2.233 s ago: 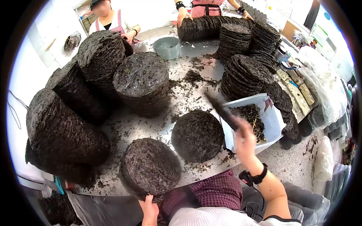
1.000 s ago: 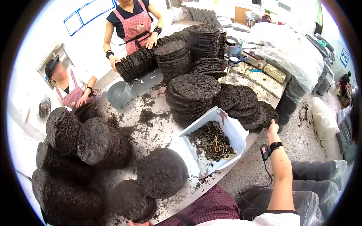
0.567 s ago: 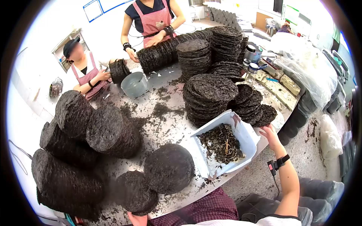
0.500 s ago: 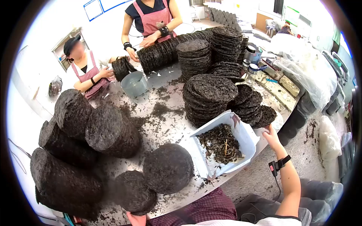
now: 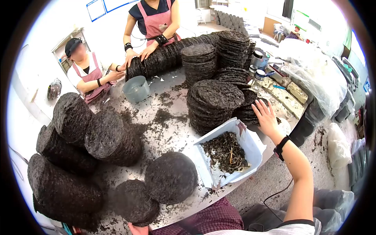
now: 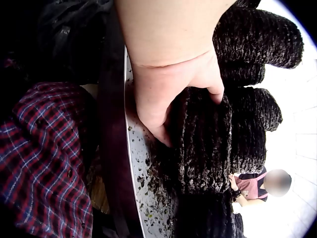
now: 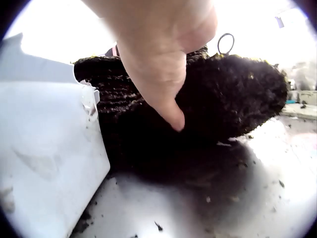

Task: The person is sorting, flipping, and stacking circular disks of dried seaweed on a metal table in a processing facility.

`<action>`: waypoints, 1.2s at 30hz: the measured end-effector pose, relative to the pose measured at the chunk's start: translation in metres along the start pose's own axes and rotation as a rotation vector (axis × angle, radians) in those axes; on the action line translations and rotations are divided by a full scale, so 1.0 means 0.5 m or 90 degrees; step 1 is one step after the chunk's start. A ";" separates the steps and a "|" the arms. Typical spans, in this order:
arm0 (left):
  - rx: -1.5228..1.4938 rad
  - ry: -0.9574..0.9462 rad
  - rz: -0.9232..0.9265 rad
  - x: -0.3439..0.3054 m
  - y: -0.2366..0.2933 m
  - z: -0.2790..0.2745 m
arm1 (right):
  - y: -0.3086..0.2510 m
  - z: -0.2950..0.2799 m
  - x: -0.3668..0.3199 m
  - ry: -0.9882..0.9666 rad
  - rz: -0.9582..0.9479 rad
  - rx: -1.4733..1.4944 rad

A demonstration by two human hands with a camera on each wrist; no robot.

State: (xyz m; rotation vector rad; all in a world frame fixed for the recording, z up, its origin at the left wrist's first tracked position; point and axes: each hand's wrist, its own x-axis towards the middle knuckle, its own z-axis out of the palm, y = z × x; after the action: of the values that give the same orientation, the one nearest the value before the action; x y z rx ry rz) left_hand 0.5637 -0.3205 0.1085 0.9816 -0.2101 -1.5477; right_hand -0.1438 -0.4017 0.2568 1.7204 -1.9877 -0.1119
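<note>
My left hand (image 6: pixel 173 89) grips a short stack of round dried seaweed cakes (image 6: pixel 204 144) at the table's front edge, thumb on one side and fingers on the other. In the head view most of this hand (image 5: pixel 138 229) is hidden under the stack (image 5: pixel 137 201). My right hand (image 5: pixel 268 120) lies with spread, straight fingers over the leaning seaweed cakes (image 5: pixel 247 112) at the right. In the right wrist view its thumb (image 7: pixel 171 114) points down against the dark side of these cakes (image 7: pixel 242 94). Another round seaweed stack (image 5: pixel 171 178) stands between my hands.
A pale blue bin (image 5: pixel 254 147) with seaweed scraps stands beside my right forearm. Tall seaweed stacks (image 5: pixel 113 135) crowd the left side. Two people in checked aprons (image 5: pixel 158 21) handle a long seaweed roll (image 5: pixel 156 58) at the back, near a clear round tub (image 5: pixel 136 89).
My right hand has gone from the outer edge of the leaning cakes to on top of them. The seated person's short stack has joined the long roll. My left hand stays at its stack.
</note>
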 end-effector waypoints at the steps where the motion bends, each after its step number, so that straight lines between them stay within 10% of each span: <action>1: 0.000 -0.006 0.000 -0.002 0.001 0.006 | -0.004 -0.006 0.022 -0.037 0.000 0.015; 11: -0.013 0.090 -0.024 -0.046 0.010 0.091 | 0.036 0.037 0.170 -0.151 -0.084 0.048; 16: -0.018 -0.020 0.000 0.008 -0.005 -0.034 | 0.065 0.035 0.132 -0.116 -0.066 0.132; 28: -0.013 0.068 -0.037 -0.032 0.015 0.067 | 0.150 -0.100 -0.124 0.068 0.487 0.880; 32: -0.017 0.057 -0.039 -0.034 0.013 0.076 | 0.179 -0.121 -0.116 -0.068 0.565 0.771; 36: -0.010 0.059 -0.031 -0.038 0.013 0.080 | 0.178 -0.012 -0.098 -0.033 0.374 0.572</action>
State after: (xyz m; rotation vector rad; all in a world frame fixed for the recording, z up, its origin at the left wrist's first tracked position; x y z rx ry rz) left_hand 0.5396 -0.3208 0.1464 1.0508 -0.1094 -1.5421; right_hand -0.2182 -0.3363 0.2803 1.4576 -2.7087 1.0860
